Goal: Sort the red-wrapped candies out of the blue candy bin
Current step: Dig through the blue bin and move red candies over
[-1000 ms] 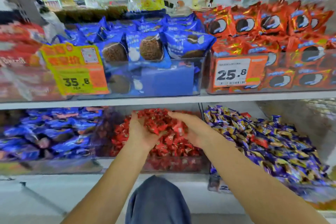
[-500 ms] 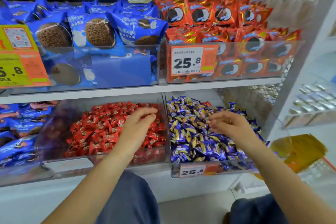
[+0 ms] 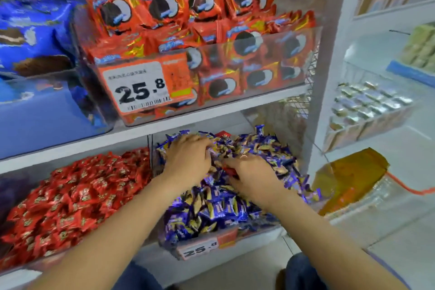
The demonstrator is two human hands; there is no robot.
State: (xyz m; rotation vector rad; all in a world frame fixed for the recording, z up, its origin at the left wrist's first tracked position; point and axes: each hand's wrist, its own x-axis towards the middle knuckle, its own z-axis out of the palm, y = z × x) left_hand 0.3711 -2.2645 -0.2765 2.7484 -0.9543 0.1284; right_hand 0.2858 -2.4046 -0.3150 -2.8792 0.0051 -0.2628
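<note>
Half a second earlier the left hand (image 3: 188, 160) had rested on the red candy pile (image 3: 70, 198) while the right hand (image 3: 253, 175) hovered over the blue candies; now both hands lay together in the blue candy bin (image 3: 204, 248) on the lower shelf. The left hand's fingers were bent down into the blue wrappers, though whether they gripped anything could not be told. The right hand pinched a red-wrapped candy (image 3: 229, 170) at its fingertips, just beside the left hand. Another red wrapper (image 3: 222, 134) showed at the back of the bin. The view had also swung rightward, bringing the price tag (image 3: 141, 87) on the upper shelf nearer the centre.
</note>
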